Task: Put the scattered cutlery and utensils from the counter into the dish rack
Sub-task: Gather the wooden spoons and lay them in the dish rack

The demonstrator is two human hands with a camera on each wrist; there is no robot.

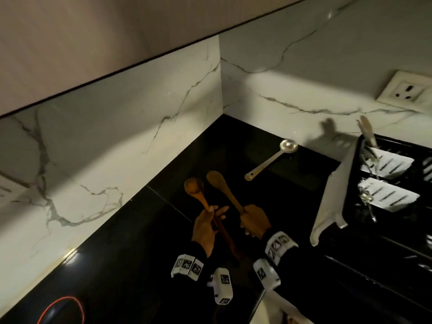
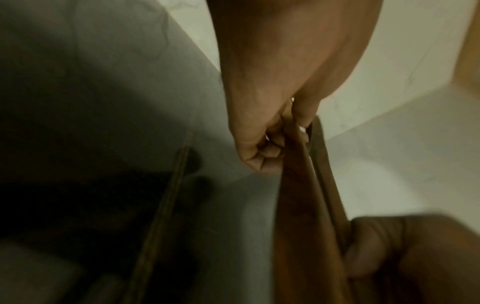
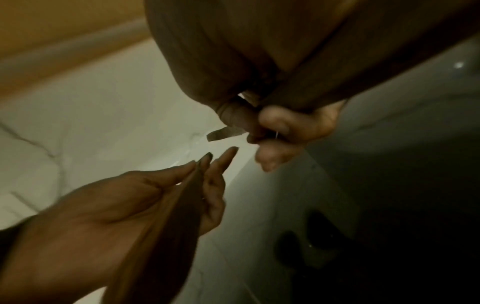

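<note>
1. Nearest the head camera, both wrists wear white marker bands (image 1: 187,267) over dark sleeves, above the black bench (image 1: 131,242).
2. Left hand (image 1: 205,228) holds a wooden spoon (image 1: 195,187) by the handle: the thumb and the palm grip the shaft while the index and middle fingers (image 1: 222,210) stretch out nearly straight toward the right. The bowl of the spoon rises beyond the fingertips, and the handle end runs back under the palm toward the wrist.
3. From the right wrist view, the same left hand (image 3: 124,197) shows the handle lying along the palm between the thumb and the straight fingers.
4. Just beside it, the right hand (image 1: 256,222) is a closed fist round the handle of a wooden spatula (image 1: 219,183); the blade stands clear above the knuckles, tilted to the left, close to the spoon's bowl but apart from it.
5. Farther back on the bench lies a metal ladle (image 1: 271,160), well apart from both hands, its bowl near the marble wall (image 1: 117,141).
6. At the right stands the black dish rack (image 1: 383,230) with a white tray edge (image 1: 332,192) along its left side; cutlery (image 1: 368,183) already stands in its white slotted holders (image 1: 388,164).
7. On the wall above the rack is a white socket (image 1: 406,92).
</note>
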